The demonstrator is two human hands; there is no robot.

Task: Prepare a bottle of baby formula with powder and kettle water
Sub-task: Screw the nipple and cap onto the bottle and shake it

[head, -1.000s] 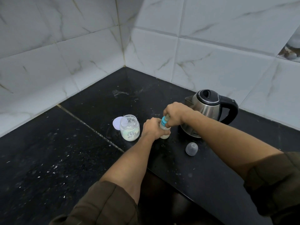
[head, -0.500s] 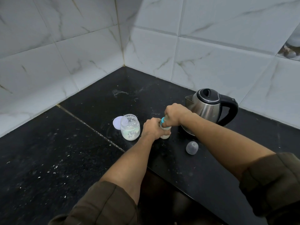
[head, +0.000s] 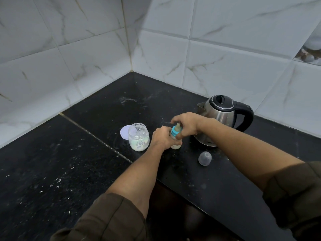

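A small baby bottle with milky liquid stands upright on the black counter. My left hand wraps its body. My right hand pinches the teal collar just below the beige nipple, which now shows. Left of the bottle stands an open glass jar of white powder, its white lid lying flat behind it. The steel kettle with a black handle stands to the right, lid shut.
A clear dome-shaped bottle cap lies on the counter in front of the kettle. White marble tiles form a corner behind. The counter's inner edge drops off near my forearms. Powder specks dot the surface.
My right hand has shifted back and up off the bottle top, uncovering the nipple; its fingers stay on the teal collar. The left hand and bottle stay in place.
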